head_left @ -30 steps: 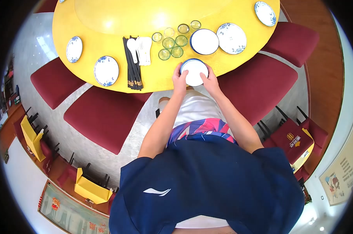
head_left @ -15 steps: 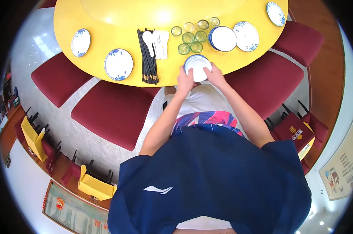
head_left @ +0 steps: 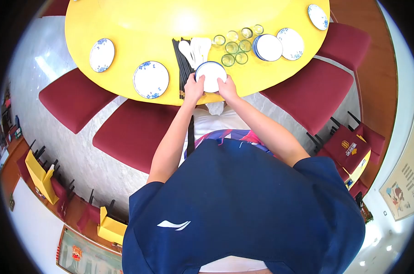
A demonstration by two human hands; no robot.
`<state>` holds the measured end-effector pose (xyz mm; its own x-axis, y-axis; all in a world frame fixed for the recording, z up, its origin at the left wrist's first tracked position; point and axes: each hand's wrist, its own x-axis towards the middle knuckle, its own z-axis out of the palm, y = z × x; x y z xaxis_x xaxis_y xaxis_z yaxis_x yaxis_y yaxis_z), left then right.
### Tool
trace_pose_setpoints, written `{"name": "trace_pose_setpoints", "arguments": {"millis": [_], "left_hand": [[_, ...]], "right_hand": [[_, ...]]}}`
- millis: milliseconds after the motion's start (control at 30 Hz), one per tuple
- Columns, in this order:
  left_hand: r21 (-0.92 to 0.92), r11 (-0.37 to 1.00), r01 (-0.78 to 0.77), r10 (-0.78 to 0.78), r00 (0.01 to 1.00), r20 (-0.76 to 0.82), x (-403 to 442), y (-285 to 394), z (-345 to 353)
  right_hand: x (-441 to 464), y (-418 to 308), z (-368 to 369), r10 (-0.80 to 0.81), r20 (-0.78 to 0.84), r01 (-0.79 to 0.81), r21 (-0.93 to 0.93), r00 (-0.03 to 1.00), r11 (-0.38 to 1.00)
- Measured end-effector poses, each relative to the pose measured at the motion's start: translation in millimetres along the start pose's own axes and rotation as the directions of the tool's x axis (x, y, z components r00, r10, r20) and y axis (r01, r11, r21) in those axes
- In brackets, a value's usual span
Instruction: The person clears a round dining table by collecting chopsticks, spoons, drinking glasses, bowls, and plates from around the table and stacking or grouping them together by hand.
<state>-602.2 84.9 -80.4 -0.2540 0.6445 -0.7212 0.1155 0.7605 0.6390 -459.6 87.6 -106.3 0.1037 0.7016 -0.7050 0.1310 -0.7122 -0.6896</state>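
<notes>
Between both hands is a stack of small white dishes (head_left: pixel 211 76) with blue rims, over the table's near edge. My left hand (head_left: pixel 194 88) grips its left side, thumb on top. My right hand (head_left: pixel 227 88) closes on the right side in the same way. Just left of the stack lies a bundle of black chopsticks (head_left: pixel 181 64), partly hidden by my left hand. Beyond it are several white spoons (head_left: pixel 197 49). Green-tinted glasses (head_left: pixel 232 47) stand in a cluster to the right. Another stack of white dishes (head_left: pixel 269 47) stands beside a blue-patterned plate (head_left: pixel 291 44).
The yellow round table (head_left: pixel 124 27) also holds patterned plates at left (head_left: pixel 150 80), far left (head_left: pixel 101 55) and far right (head_left: pixel 318 17). Dark red chairs stand close on my left (head_left: pixel 133 130) and right (head_left: pixel 309 93).
Both hands have carried the stack of dishes leftward, from below the glasses to beside the chopsticks. The view has turned slightly, so the tableware appears shifted.
</notes>
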Motion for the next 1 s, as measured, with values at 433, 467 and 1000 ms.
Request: {"name": "trace_pose_setpoints", "arguments": {"millis": [433, 467, 1000], "left_hand": [[0.034, 0.999, -0.03, 0.025, 0.99, 0.139, -1.5, 7.3, -24.5], [-0.029, 0.999, -0.031, 0.034, 0.992, 0.125, -10.3, 10.2, -29.5], [-0.671, 0.728, 0.141, -0.417, 0.868, -0.27, 6.6, -91.9, -125.0]], "right_hand": [[-40.1, -4.8, -26.9, 0.196, 0.052, -0.198, 0.02, 0.979, 0.98], [-46.7, -1.4, -41.9, 0.226, 0.057, -0.227, -0.002, 0.972, 0.974], [97.0, -24.6, -297.8, 0.212, -0.26, -0.109, 0.361, 0.942, 0.926]]}}
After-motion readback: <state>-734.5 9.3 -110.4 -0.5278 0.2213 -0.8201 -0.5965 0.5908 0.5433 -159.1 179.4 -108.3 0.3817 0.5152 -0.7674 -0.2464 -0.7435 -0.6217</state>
